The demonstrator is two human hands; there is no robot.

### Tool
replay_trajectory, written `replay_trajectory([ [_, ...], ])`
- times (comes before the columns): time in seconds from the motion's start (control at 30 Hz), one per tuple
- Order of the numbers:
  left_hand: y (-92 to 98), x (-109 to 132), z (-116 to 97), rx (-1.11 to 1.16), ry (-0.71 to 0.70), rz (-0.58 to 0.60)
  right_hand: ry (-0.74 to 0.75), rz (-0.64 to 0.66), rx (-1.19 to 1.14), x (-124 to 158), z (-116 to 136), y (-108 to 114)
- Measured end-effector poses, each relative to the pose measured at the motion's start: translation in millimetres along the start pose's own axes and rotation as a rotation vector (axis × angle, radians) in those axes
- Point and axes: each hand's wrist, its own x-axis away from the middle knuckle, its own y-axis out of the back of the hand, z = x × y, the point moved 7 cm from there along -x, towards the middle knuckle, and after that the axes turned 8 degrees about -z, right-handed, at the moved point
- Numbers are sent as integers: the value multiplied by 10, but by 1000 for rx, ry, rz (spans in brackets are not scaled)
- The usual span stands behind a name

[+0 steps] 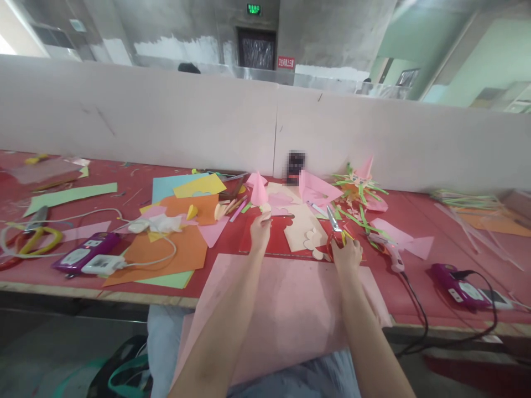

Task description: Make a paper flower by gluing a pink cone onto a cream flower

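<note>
My left hand (260,232) is closed, its fingertips pinching a small cream paper piece (265,208) above the table's middle. My right hand (347,255) is wrapped round the handles of a pair of scissors (334,219), whose blades point away from me and up to the left. Between the hands lies a cream paper sheet (302,225) with a scalloped edge. Several small scalloped cream cutouts (314,241) lie near the scissors. Under them is a red board (271,239). A large pink sheet (290,298) hangs over the table's front edge towards my lap.
Coloured papers (174,257) and a purple power strip (89,251) lie left, with other scissors (41,237). A glue gun (395,257) and its cord lie right, near another purple power strip (458,287). A pink-and-green paper craft (363,185) stands behind. A white partition (166,121) closes the back.
</note>
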Motion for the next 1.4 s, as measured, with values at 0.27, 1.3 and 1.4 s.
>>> replay_trajectory([
  [0.27,171,-40,-72,117,-96,-183,3,-147,-177,23,87,121],
  [1.3,577,-82,-109,-864,-83,-434,397,-162,-373,220,713,140],
  [1.4,530,-79,-120,-892,-130,-402,482,98,-604,381,1015,-20],
])
